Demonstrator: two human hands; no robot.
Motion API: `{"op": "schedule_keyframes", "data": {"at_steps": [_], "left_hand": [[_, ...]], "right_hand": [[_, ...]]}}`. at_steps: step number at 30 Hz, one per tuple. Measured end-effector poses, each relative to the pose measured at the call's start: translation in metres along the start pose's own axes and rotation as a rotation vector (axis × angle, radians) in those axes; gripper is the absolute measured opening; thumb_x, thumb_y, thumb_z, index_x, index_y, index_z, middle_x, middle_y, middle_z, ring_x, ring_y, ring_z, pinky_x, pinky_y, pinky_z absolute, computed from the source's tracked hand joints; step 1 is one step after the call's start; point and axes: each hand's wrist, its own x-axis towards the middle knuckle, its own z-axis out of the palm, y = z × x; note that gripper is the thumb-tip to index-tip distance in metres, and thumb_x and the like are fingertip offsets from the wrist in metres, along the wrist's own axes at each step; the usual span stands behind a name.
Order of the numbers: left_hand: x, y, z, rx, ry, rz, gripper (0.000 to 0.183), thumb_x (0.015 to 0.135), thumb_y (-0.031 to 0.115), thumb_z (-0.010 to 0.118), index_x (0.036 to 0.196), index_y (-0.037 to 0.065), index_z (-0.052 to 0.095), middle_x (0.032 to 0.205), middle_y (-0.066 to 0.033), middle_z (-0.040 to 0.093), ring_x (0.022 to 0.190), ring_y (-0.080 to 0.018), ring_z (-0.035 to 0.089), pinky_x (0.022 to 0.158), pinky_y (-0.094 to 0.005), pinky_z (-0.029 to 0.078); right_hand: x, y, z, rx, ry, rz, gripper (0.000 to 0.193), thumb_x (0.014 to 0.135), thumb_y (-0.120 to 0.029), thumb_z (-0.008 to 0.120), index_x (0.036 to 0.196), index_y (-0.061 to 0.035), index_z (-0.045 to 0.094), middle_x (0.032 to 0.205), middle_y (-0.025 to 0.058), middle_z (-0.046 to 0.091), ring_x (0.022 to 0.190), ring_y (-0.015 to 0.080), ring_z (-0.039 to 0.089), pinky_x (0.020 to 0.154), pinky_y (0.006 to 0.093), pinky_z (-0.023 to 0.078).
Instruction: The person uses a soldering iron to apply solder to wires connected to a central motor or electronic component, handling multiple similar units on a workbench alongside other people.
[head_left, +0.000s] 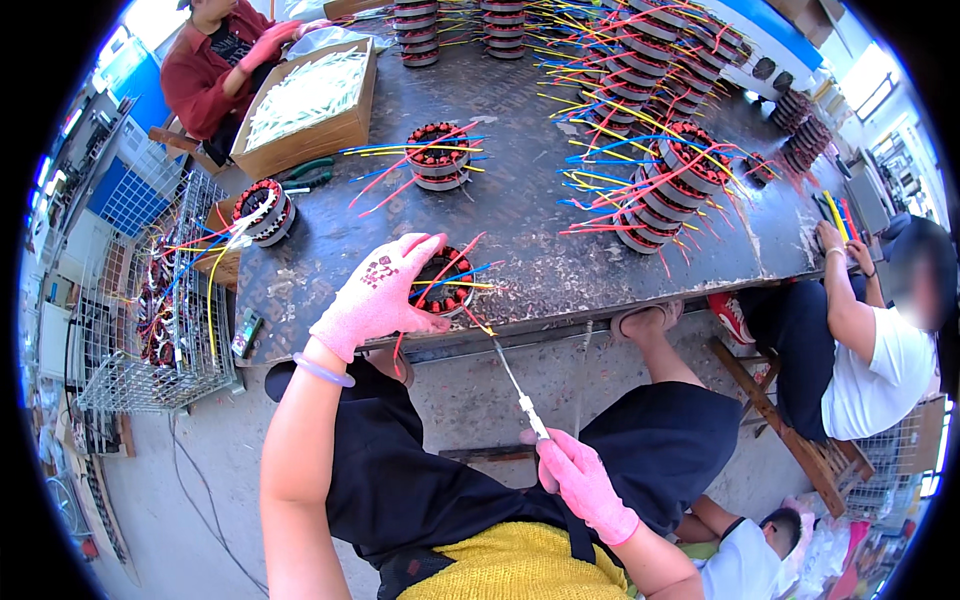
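My left hand (378, 290), in a pink glove, wraps round the near side of a motor stator (462, 287) at the table's front edge. Red windings line its ring, and red, blue and yellow leads stick out. In my right hand (590, 490), also gloved in pink, is a thin tool (511, 372) with a long metal shaft and a whitish handle. Its tip meets or nearly meets a red-and-yellow lead hanging over the edge. Beyond stands a pair of stacked stators (438, 172); another stator (264, 213) with white ties sits to the left.
Tall stacks of stators (668, 190) fill the dark table's right and far sides. A cardboard box (360, 118) of white sleeves and green-handled pliers (308, 174) lie at left. Beside the table stands a wire basket (115, 375). Other people sit at left, right and lower right.
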Motion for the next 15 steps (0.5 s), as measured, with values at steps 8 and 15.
{"op": "schedule_keyframes", "data": {"at_steps": [8, 15], "left_hand": [[0.0, 0.0, -0.002, -0.004, -0.016, 0.002, 0.097, 0.06, 0.027, 0.09, 0.142, 0.002, 0.045, 0.136, -0.0173, 0.052, 0.124, -0.036, 0.053, 0.106, -0.0403, 0.042], [0.0, 0.002, -0.001, 0.001, -0.013, -0.01, 0.098, 0.059, 0.027, 0.09, 0.143, 0.002, 0.045, 0.136, -0.0178, 0.052, 0.125, -0.0365, 0.053, 0.106, -0.0405, 0.042]], "right_hand": [[0.001, 0.006, -0.003, -0.048, 0.003, -0.029, 0.031, 0.104, -0.022, 0.049, 0.122, -0.0008, 0.062, 0.061, 0.0, 0.049, 0.056, 0.0068, 0.047, 0.055, 0.0254, 0.04], [0.001, 0.006, 0.0, 0.025, -0.003, -0.017, 0.032, 0.104, -0.022, 0.049, 0.124, -0.0002, 0.061, 0.063, -0.0023, 0.049, 0.057, 0.0058, 0.045, 0.056, 0.0235, 0.037]]}}
